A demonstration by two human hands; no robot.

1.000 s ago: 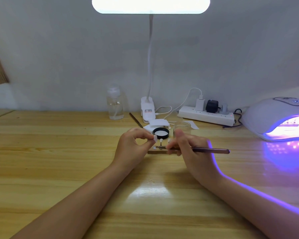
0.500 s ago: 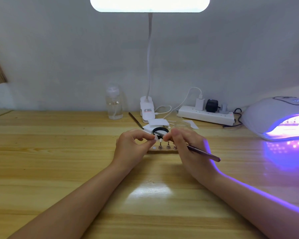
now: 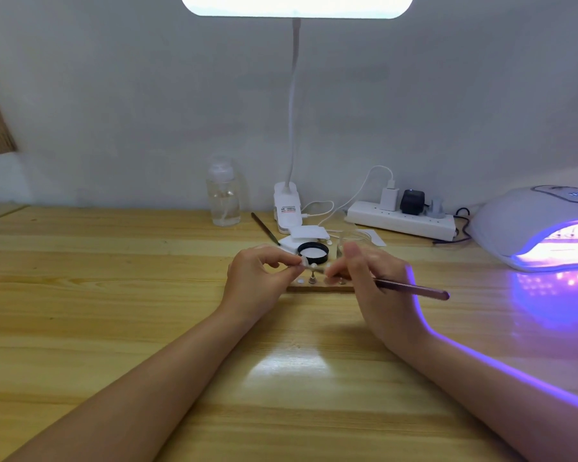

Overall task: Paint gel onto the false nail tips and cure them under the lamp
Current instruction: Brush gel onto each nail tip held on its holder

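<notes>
My left hand (image 3: 259, 273) pinches a small clear nail tip (image 3: 303, 261) on its stick, just above the wooden holder strip (image 3: 317, 288). My right hand (image 3: 367, 278) grips a thin dark brush (image 3: 411, 289); the brush's tip reaches left to the pinched nail tip. A few metal pegs and white dots stand on the strip. Behind it lies a black-rimmed gel pot (image 3: 312, 252) with white gel. The curing lamp (image 3: 534, 228) glows purple at the right edge of the table.
A clear pump bottle (image 3: 223, 195), a desk light's clip base (image 3: 287, 208), a power strip (image 3: 401, 220) with plugs and cables line the wall. A second dark tool (image 3: 264, 228) and white pads (image 3: 306, 235) lie behind the pot. Purple light falls on the wooden table.
The brush went from level over the strip up to the gel pot half a second ago, then came back down to the pinched nail tip. My left hand has hardly moved.
</notes>
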